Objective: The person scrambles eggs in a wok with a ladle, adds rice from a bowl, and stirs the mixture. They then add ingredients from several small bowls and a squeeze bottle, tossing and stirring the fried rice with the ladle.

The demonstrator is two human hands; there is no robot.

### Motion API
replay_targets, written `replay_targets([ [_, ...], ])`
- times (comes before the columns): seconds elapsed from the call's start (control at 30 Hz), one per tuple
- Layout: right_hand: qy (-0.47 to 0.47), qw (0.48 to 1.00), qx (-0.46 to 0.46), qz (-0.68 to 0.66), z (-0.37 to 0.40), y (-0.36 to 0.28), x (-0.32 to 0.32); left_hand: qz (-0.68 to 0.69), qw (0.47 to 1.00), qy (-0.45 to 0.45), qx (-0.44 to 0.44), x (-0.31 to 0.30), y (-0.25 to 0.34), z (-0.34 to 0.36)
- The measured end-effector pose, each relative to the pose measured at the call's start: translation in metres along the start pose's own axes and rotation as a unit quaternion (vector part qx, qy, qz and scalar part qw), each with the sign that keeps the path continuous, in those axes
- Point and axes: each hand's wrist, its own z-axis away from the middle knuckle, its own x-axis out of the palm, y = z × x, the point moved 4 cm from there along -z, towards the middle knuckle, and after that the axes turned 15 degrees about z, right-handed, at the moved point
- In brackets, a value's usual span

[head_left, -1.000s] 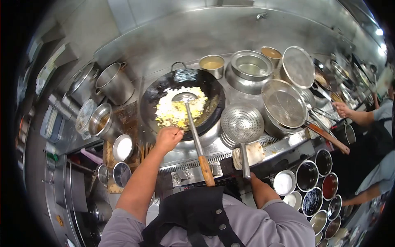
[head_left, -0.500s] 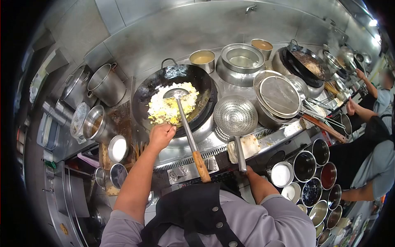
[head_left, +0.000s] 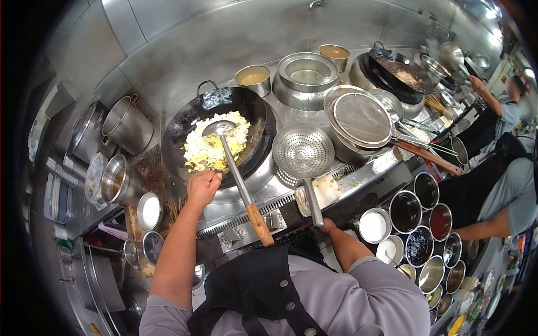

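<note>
My left hand (head_left: 204, 187) is a closed fist on the near rim of a black wok (head_left: 178, 126), whose far loop handle stands up at the back. White rice with yellow egg (head_left: 210, 147) fills the wok's middle. A steel ladle (head_left: 240, 187) rests with its bowl on the rice, its wooden handle end hanging over the counter's front edge, and neither hand is on it. My right hand (head_left: 328, 225) is low at the counter front, right by the handle end of a large perforated skimmer (head_left: 303, 151). Its fingers are mostly hidden.
Right of the wok stand a steel pot (head_left: 307, 95), stacked mesh strainers (head_left: 363, 119) and a second wok (head_left: 398, 71). Tall pots (head_left: 128, 124) and bowls line the left. Several seasoning containers (head_left: 406, 211) sit at lower right. A co-worker's arm (head_left: 486, 94) reaches over the far right.
The whole view has shifted, so the wok, skimmer and pots now appear further left. My left hand stays at the wok rim, and the ladle still rests on the rice.
</note>
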Motion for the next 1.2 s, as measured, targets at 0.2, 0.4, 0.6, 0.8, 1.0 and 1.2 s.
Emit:
replay_targets([
  [0.2,0.064,0.984,0.108,-0.125,0.033,0.003,0.032,-0.013,1.000,-0.002,-0.002,-0.002,0.001,0.000],
  [0.4,0.061,0.987,0.089,-0.123,0.066,-0.005,0.024,-0.009,1.000,0.009,0.001,-0.003,0.002,0.001],
  [0.6,0.110,0.986,0.067,-0.109,0.061,-0.019,-0.012,-0.002,1.000,-0.003,-0.007,-0.003,0.004,0.002],
  [0.8,0.093,0.992,0.059,-0.058,0.063,-0.027,-0.004,-0.006,1.000,0.007,0.008,-0.006,0.007,0.002],
  [1.0,0.080,0.993,0.068,-0.059,0.076,-0.026,-0.004,-0.002,1.000,0.014,0.005,-0.004,0.003,0.003],
  [1.2,0.066,0.995,0.044,-0.055,0.071,-0.020,0.000,-0.013,1.000,0.015,0.004,-0.002,0.003,0.002],
])
